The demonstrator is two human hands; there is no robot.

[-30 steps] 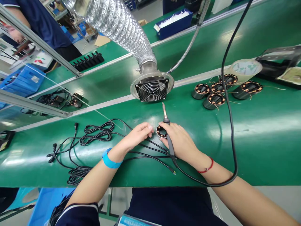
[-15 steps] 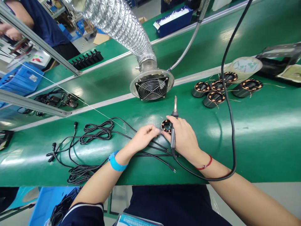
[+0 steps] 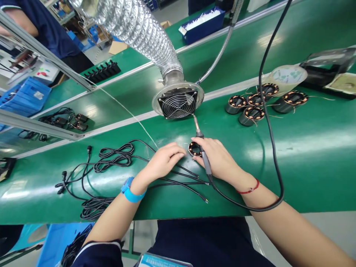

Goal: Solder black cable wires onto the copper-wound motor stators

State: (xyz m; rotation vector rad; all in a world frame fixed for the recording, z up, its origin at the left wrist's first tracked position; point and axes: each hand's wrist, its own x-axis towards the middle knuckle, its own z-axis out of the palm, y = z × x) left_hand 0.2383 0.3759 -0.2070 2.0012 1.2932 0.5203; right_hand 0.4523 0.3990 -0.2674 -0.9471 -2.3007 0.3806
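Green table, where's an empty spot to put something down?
Most room: the bare green table right of the black cord, this side of the copper coils. A smaller patch lies between cord and right hand. Crowded: the black cables at left, around the left hand.

Stator [image 3: 193,148] partly behind right hand [image 3: 219,162]

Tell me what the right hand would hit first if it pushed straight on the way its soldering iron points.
Likely the extractor fan: the right hand holds the soldering iron with its tip aimed at the fan's lower right corner, only bare belt between. Depth is unclear, so it might slip past.
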